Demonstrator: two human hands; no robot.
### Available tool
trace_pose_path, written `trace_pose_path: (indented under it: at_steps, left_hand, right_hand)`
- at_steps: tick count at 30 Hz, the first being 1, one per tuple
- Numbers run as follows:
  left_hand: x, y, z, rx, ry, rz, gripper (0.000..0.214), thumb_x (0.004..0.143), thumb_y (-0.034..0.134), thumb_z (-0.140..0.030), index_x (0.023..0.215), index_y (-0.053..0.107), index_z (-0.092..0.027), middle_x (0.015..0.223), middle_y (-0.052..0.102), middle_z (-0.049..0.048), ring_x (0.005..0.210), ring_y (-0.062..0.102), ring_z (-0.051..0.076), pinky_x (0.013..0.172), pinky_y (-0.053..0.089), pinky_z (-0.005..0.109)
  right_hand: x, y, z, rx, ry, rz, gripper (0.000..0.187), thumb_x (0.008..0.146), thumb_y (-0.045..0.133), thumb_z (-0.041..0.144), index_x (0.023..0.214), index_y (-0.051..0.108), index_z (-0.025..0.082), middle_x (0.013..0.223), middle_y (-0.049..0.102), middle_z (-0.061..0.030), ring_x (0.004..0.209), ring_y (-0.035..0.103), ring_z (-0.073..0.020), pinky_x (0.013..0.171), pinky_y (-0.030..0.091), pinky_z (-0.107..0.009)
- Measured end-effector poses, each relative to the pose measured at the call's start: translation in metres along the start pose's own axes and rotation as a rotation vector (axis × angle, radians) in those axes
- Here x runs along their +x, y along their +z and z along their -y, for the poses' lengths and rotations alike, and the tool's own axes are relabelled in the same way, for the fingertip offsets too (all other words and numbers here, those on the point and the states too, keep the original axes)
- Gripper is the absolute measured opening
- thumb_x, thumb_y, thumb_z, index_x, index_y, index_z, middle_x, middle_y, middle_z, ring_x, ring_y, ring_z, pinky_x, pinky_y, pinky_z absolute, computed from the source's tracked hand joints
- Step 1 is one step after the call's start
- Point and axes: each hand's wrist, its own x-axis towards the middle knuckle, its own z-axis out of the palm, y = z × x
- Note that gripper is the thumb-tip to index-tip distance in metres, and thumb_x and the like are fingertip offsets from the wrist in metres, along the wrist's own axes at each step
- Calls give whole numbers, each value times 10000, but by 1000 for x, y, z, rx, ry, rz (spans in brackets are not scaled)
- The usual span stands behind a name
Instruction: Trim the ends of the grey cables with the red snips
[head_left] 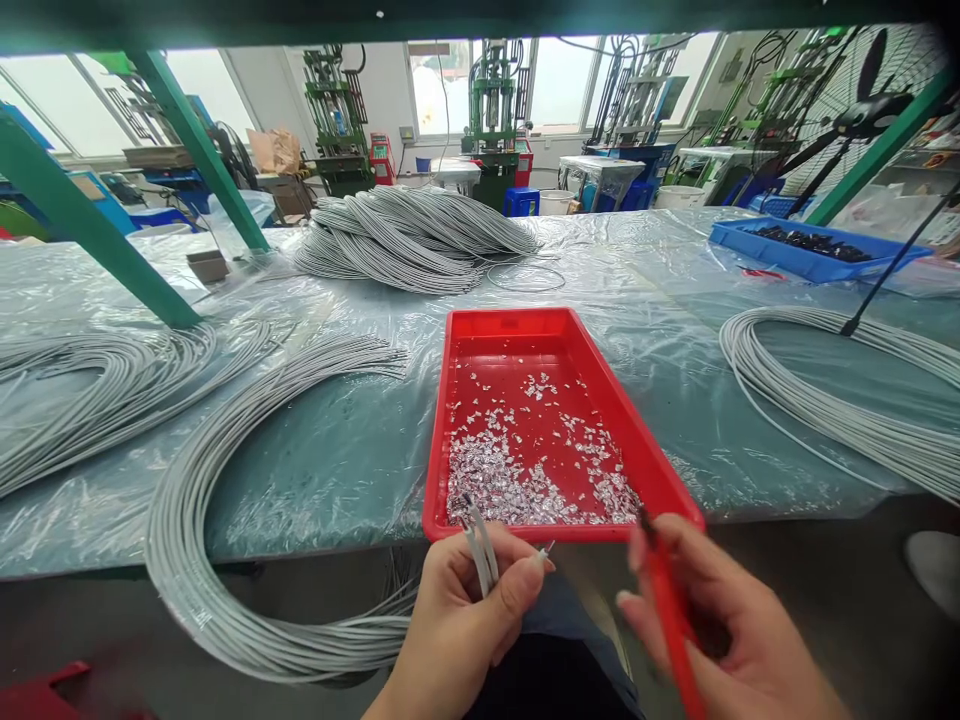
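Note:
My left hand [480,610] is closed around the ends of grey cables [484,560], just in front of the red tray. Dark tips show at the upper ends, and a short stripped end pokes out beside the thumb. My right hand [720,610], smeared by motion, grips red-handled pliers [671,620] whose dark jaws point up near the tray's front right corner. Small silvery foil scraps [510,480] lie in the red tray [641,430], thickest along its near side. A curved bundle of grey cable [184,520] runs from the table down past the edge toward my left hand.
More cable coils lie at the left [97,400] and right [810,390], with a large cable heap [405,235] behind the tray. A blue tray [802,262] holds black parts. Green posts [97,230] rise from the plastic-covered table [315,470]. Green machines [491,110] stand beyond.

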Motion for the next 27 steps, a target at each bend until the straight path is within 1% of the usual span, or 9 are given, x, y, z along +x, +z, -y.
trace_pose_path:
  at_steps: [2,4,5,9,14,18,20,23,27]
  left_hand:
    - [0,1,3,72,46,-15,320,700,776,-399,678,632,-114,514,381,-43,411,272,-5,418,130,169]
    - [1,1,8,154,132,-28,313,718,758,-393,661,629,-115,548,387,-39,441,263,7,445,175,186]
    - [2,1,10,192,178,-34,301,729,748,-386,654,636,-116,566,394,-32,465,279,18,468,206,194]
    - [4,2,15,333,322,-68,210,768,696,-331,664,684,-149,617,464,1,577,389,80,559,284,228]
    - [7,3,17,418,509,-151,116,773,666,-204,658,673,-191,600,478,-25,592,424,85,591,316,222]
    - [11,-2,21,526,613,-69,106,812,646,-169,709,658,-191,604,509,-37,593,448,79,597,342,211]
    - [12,-3,23,565,693,-47,106,820,636,-144,730,650,-198,604,511,-45,590,452,75,591,347,204]
    - [13,-2,28,509,764,-126,130,810,637,-117,738,653,-224,609,503,-56,588,443,74,583,335,205]
    - [14,-4,29,564,817,-143,121,809,641,-108,763,654,-219,638,528,-48,597,471,77,573,356,202]
  right_hand:
    - [2,8,4,106,85,100,314,699,701,386,853,536,168,581,402,52,511,328,-74,489,272,-206]
    - [7,16,8,223,87,148,289,706,708,377,830,599,140,528,300,76,483,244,-58,472,205,-207]
    - [10,18,9,283,77,149,276,704,721,369,805,614,135,517,294,79,481,230,-54,470,199,-205]
    - [16,22,13,388,90,149,253,649,797,292,688,607,129,528,436,55,508,304,-51,506,291,-181]
    - [18,19,2,381,57,181,203,745,737,337,788,669,151,552,506,36,521,405,-61,543,368,-177]
    - [20,18,-12,411,54,236,206,703,775,310,803,669,165,667,620,-7,624,527,-101,625,428,-206]
    - [19,20,-15,423,57,233,227,707,774,335,784,647,163,680,623,-9,634,516,-101,620,416,-207]
    - [15,23,-12,437,79,166,313,749,726,445,767,601,159,655,564,13,609,443,-78,578,372,-189]
    - [12,27,-3,430,103,95,315,718,734,396,704,553,139,581,476,37,547,369,-61,525,318,-182]
